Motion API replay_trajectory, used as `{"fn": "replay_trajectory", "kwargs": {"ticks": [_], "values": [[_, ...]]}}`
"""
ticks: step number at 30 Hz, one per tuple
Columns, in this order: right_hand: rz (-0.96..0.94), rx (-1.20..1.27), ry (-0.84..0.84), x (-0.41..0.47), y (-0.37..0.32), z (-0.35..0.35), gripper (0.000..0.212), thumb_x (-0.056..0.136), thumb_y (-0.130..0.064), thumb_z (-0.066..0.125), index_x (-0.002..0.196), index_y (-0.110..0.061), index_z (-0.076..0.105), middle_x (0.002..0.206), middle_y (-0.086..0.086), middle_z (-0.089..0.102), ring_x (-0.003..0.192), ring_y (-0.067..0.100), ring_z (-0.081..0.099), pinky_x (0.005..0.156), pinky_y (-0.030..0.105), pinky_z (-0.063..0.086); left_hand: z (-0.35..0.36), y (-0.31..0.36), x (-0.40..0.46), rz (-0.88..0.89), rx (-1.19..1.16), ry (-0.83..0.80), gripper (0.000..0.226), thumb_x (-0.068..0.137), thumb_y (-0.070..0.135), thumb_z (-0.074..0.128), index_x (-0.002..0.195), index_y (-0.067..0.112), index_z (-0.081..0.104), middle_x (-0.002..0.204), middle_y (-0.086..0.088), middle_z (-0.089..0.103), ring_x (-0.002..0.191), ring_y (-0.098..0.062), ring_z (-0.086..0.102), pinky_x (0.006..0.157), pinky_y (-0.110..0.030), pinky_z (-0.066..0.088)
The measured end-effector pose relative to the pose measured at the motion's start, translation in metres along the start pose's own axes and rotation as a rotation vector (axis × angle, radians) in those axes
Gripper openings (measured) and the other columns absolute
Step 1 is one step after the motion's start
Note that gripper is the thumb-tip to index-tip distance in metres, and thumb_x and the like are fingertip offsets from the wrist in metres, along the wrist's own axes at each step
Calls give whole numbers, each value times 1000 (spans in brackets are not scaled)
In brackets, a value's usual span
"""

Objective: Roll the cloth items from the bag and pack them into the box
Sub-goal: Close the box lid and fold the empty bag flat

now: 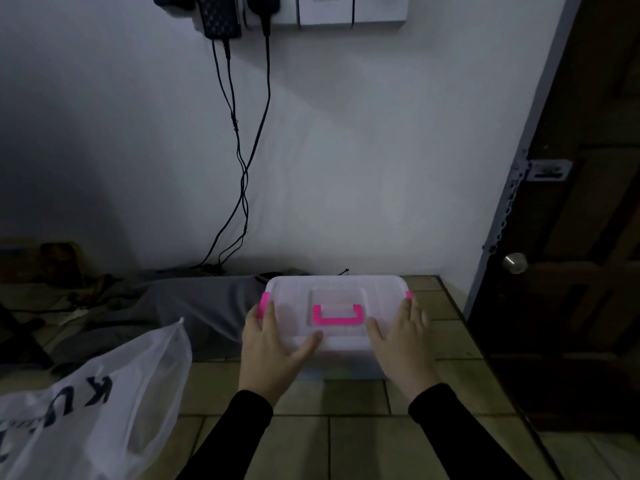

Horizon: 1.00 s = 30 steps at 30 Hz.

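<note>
A clear plastic box (337, 291) with a pink handle and pink side clips stands lidded on the tiled floor near the wall. My left hand (273, 351) lies flat on the lid's left side, fingers straight, fingertips at the left pink clip. My right hand (403, 344) lies flat on the lid's right side, reaching toward the right clip. A white plastic bag (104, 403) with dark letters sits at the lower left, its contents hidden.
A grey cloth (194, 306) lies on the floor left of the box. Black cables (242, 161) hang down the white wall from plugs above. A dark wooden door (571, 271) with a knob stands at the right. Dark clutter fills the far left.
</note>
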State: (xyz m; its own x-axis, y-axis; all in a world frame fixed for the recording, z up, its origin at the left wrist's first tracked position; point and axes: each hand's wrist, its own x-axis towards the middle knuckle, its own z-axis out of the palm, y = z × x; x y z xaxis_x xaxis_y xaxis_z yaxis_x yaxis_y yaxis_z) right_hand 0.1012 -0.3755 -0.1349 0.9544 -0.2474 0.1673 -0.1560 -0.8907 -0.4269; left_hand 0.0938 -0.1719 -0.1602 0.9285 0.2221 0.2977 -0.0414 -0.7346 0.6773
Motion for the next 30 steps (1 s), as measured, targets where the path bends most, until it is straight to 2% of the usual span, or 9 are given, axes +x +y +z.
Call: {"fn": "replay_trajectory", "kwargs": {"ticks": [4, 7, 11, 13, 18, 20, 24, 30], "values": [[37, -46, -41, 5, 6, 0, 95, 90, -67, 28, 150, 2, 5, 160, 16, 5, 147, 29, 9, 118, 38, 14, 9, 4, 8, 26, 198, -46, 130, 49, 99, 35, 150, 20, 14, 155, -8, 18, 141, -30, 24, 115, -44, 29], [22, -71, -18, 14, 14, 1, 103, 85, -76, 25, 150, 2, 10, 159, 18, 9, 145, 31, 11, 118, 37, 15, 15, 13, 12, 34, 267, -75, 136, 42, 103, 25, 150, 19, 19, 157, -12, 16, 142, -33, 22, 116, -43, 27], [-21, -94, 25, 40, 25, -5, 92, 83, -76, 29, 145, -9, 32, 155, 15, 20, 141, 32, 21, 113, 40, 25, 27, 35, 28, 2, 417, -134, 127, 48, 100, 26, 151, 27, 14, 159, -11, 12, 143, -35, 20, 109, -48, 29], [-42, -94, -1, 59, 31, -10, 92, 80, -79, 29, 144, -13, 35, 154, 15, 22, 140, 32, 23, 112, 42, 26, 37, 48, 41, -4, 506, -146, 120, 53, 98, 22, 152, 31, 8, 159, -13, 11, 143, -36, 20, 106, -50, 29], [-122, -176, -30, 106, 43, -11, 133, 42, -102, 8, 136, -15, 44, 152, 19, 25, 138, 33, 25, 111, 40, 29, 61, 63, 76, 8, 658, -122, 122, 49, 96, -2, 151, 31, 10, 156, -17, 19, 136, -39, 31, 99, -49, 36], [-127, -175, -47, 123, 43, -8, 139, 37, -103, 4, 138, -16, 41, 154, 19, 23, 140, 33, 23, 112, 41, 28, 68, 64, 91, 7, 685, -124, 123, 47, 95, -7, 150, 31, 13, 155, -17, 21, 132, -39, 36, 96, -47, 38], [-114, -164, -55, 153, 37, 2, 137, 39, -102, 8, 138, -14, 42, 152, 21, 25, 138, 35, 25, 110, 43, 30, 79, 65, 120, -11, 668, -164, 120, 48, 95, 1, 149, 32, 18, 156, -16, 18, 128, -39, 40, 95, -45, 40], [-118, -169, -8, 170, 36, 14, 136, 40, -103, 5, 135, -13, 45, 150, 21, 29, 136, 35, 28, 106, 46, 36, 84, 60, 145, 8, 645, -238, 108, 59, 96, 25, 145, 31, 20, 151, -18, 19, 125, -40, 43, 96, -46, 43]]}}
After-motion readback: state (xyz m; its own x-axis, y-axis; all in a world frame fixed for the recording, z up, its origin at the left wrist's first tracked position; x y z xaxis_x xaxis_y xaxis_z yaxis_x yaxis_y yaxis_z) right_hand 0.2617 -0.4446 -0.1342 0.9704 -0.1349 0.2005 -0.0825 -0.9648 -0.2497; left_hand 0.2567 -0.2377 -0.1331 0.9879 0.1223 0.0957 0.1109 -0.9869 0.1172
